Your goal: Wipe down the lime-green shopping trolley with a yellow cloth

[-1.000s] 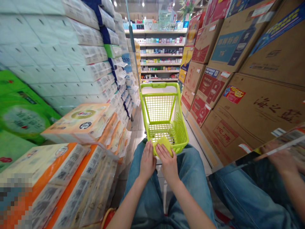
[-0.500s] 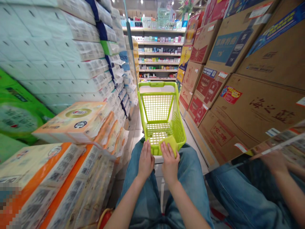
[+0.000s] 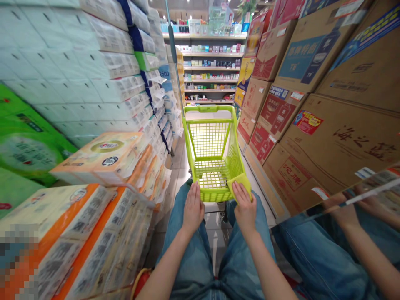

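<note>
A lime-green shopping basket with grid walls stands between the person's knees. On its near left corner rests my left hand, fingers stretched out and side by side, with nothing visible in it. My right hand holds a yellow cloth against the near right corner of the rim, its fingers lying over the cloth and the thumb hidden. No goods show inside the basket.
Packs of tissue are piled along the left side. Cardboard boxes form a wall on the right, with a mirror-like panel low in front. Stocked shelves cross the far end. A thin pole rises behind the basket.
My right hand and the yellow cloth have slid right along the near rim to its corner. My left hand has barely moved. The view has shifted slightly.
</note>
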Available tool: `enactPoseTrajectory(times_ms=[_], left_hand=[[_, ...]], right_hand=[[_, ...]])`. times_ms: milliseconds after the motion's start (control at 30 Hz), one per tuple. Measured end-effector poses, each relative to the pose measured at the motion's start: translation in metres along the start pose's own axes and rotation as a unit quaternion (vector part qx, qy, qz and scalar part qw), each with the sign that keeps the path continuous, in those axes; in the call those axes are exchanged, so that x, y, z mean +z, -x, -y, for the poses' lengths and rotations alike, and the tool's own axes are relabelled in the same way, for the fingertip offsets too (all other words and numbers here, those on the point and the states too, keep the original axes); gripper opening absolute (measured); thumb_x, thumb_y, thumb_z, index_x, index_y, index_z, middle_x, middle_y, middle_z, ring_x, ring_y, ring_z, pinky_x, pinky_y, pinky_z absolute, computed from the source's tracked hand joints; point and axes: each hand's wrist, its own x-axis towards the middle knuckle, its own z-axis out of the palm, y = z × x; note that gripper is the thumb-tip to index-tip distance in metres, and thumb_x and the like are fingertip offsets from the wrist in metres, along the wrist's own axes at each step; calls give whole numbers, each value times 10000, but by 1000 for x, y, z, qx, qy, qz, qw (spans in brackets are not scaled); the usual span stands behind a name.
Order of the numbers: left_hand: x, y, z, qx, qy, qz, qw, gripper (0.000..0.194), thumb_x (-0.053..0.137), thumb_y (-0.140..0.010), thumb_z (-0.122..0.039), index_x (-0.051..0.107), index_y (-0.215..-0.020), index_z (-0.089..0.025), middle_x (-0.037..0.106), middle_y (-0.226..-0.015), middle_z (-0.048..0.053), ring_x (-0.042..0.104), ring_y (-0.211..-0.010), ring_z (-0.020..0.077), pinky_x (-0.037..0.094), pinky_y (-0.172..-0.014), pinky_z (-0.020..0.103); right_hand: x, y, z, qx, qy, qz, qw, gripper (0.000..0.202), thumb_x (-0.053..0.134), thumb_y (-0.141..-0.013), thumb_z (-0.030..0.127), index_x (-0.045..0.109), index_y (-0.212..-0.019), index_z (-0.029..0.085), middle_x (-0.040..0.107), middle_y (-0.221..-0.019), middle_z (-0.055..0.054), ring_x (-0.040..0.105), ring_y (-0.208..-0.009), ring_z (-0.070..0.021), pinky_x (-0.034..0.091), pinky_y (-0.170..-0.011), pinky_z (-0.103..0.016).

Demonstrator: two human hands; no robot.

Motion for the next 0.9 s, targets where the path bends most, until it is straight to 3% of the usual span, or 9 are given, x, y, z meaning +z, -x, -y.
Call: enactPoseTrajectory(times_ms=[67,167,367,433,533,667,733,800,900], left_hand=[[1,0,-1,-4,-3,2,1000,825,401,-839,-8,53,-1568,-173,281,-1597,157,194,-1502,281,320,-1176,547],[1,1,-1,-7,-6,1,1000,809,394,-854,-17,41,-1568,-165,267,-1600,167,177,-1505,283,311,-1177,555],[1,3,4,-7,3,-1,1000,695,366,-939,-114,79,-1567,-191,273,-1602,148,213,-1496,276,339,-1178,513],[0,3,4,-3,2,3,1000,696,382,-936,-116,93,-1566,-180,275,-1600,156,213,-1496,282,335,-1181,512],[-1,2,3,3,-2,10,1000,762,401,-893,-64,59,-1567,-163,258,-1603,170,190,-1501,295,325,-1172,558],[0,0,1,-2,-6,7,1000,796,400,-862,-27,56,-1567,-161,258,-1606,161,189,-1503,283,316,-1179,550],[2,0,0,-3,-3,7,1000,799,404,-859,-24,59,-1567,-158,258,-1607,158,185,-1504,280,308,-1184,543],[4,1,0,-6,-1,1,1000,803,406,-857,-21,59,-1567,-163,256,-1608,155,182,-1505,278,304,-1186,540],[5,2,0,-7,-1,-6,1000,803,404,-864,-25,40,-1567,-162,247,-1609,163,171,-1508,277,301,-1184,545]], right_hand=[[1,-2,-2,45,10,-21,999,795,358,-768,-28,360,-1503,275,521,-1467,-36,417,-1385,-177,262,-1078,-405],[9,-2,29,78,2,-12,997,807,359,-768,-28,328,-1518,270,486,-1495,-47,376,-1412,-199,248,-1073,-435],[28,6,113,-11,-39,73,996,692,412,-862,47,341,-1510,280,477,-1501,-51,358,-1416,-211,246,-1078,-449],[27,6,109,-35,-41,80,995,672,418,-872,55,355,-1501,283,488,-1493,-45,365,-1411,-198,258,-1078,-433],[15,5,71,-61,-39,75,995,689,403,-845,15,392,-1484,272,515,-1471,-48,388,-1399,-180,258,-1081,-409],[-6,2,6,-9,-5,34,999,737,374,-789,-27,416,-1472,248,515,-1470,-40,389,-1403,-172,264,-1072,-390],[-10,0,-10,20,10,17,1000,752,370,-774,-31,421,-1468,253,509,-1476,-25,392,-1402,-168,278,-1060,-384],[-8,0,-6,50,21,5,999,768,368,-767,-30,403,-1480,251,495,-1487,-28,379,-1410,-182,281,-1051,-397],[6,3,34,64,18,11,998,765,366,-784,-20,367,-1500,249,470,-1504,-45,348,-1428,-209,261,-1053,-434]])
